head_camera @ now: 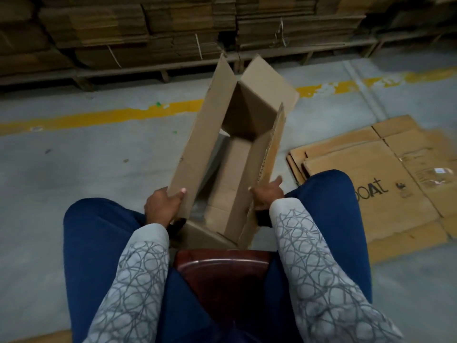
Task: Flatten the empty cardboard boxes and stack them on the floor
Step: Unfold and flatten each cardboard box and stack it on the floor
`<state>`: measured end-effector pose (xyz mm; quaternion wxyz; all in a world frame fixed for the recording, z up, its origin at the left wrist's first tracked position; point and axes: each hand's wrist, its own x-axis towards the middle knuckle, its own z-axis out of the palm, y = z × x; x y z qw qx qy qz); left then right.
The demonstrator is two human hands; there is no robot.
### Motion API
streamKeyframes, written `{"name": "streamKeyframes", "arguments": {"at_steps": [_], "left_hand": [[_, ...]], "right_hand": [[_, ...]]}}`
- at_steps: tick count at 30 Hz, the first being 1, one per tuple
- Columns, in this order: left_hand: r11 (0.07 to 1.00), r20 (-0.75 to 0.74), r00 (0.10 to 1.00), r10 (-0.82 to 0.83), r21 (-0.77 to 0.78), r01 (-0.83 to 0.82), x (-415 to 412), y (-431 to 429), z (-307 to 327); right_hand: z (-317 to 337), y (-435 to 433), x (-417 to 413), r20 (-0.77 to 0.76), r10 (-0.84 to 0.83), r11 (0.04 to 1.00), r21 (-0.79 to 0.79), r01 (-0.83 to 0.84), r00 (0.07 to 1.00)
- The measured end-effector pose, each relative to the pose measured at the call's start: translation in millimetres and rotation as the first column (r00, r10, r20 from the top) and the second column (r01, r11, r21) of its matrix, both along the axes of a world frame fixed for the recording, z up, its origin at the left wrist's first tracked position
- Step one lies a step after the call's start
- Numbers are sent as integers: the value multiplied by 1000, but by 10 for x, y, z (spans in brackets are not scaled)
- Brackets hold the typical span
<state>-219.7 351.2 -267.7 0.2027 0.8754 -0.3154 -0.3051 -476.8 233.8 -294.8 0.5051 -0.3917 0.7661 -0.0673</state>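
An open, empty brown cardboard box (237, 159) stands between my knees with its flaps up, its opening facing me. My left hand (163, 206) grips the near corner of the long left flap, thumb over its inner face. At the near end of the right flap, my right hand (267, 195) holds the edge with the fingers behind the cardboard and one finger sticking out to the right. To my right a stack of flattened boxes (371, 174) lies on the floor; the top one has black lettering.
I sit on a dark red stool (222, 266) on a grey concrete floor (86, 157) with a worn yellow line (111, 115). Wooden pallets stacked with bundled flat cardboard (148, 33) run along the back. More cardboard shows at the lower left edge.
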Motion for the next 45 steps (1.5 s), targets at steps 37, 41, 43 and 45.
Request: {"name": "streamKeyframes", "arguments": {"at_steps": [37, 41, 43, 45], "left_hand": [[639, -763, 475, 438, -108, -762, -15, 101, 356], [804, -798, 557, 229, -167, -570, -46, 175, 455], [899, -755, 640, 145, -170, -404, -116, 178, 449], [970, -715, 698, 35, -144, -196, -212, 167, 410]], "right_hand": [[600, 930, 433, -372, 901, 116, -291, -950, 224], [567, 920, 385, -418, 877, 113, -299, -947, 237], [553, 909, 354, -432, 869, 110, -304, -946, 240], [522, 897, 328, -434, 867, 105, -318, -942, 243]]}}
